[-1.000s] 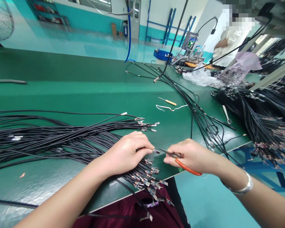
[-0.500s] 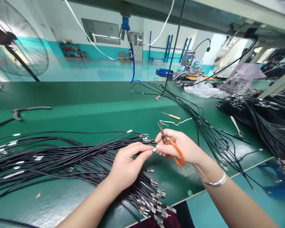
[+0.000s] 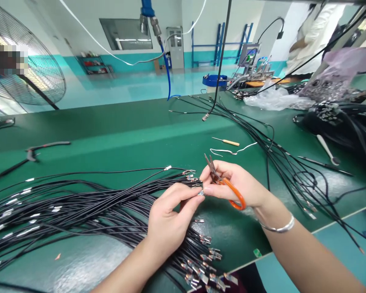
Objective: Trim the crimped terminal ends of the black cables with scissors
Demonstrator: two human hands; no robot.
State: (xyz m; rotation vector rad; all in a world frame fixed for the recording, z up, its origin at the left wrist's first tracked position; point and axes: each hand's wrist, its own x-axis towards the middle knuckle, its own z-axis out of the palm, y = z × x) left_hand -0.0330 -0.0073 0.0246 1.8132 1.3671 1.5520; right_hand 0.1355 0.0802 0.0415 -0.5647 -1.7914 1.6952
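My left hand (image 3: 171, 215) pinches a small metal connector (image 3: 200, 193) between thumb and forefinger. My right hand (image 3: 232, 183) holds orange-handled scissors (image 3: 236, 196), their blades pointing up and slightly apart; its thumb and fingertips meet the left fingertips at the connector. Under and left of my left hand lies a bundle of black cables (image 3: 110, 199) with white labels. Several cable ends with metal connectors (image 3: 201, 276) stick out below my left hand, near the table's front edge.
On the green table (image 3: 110, 138) lie a yellow-handled pick (image 3: 231, 143), a white tie (image 3: 232, 152), pliers (image 3: 32, 154) and a white-handled brush (image 3: 326, 147). More black cables (image 3: 256, 138) spread on the right. A black cord (image 3: 222, 53) hangs ahead; a fan (image 3: 42, 61) stands at the left.
The view has shifted, so the table items sit farther right. Both hands stay together at the connector, and the right hand still holds the scissors.
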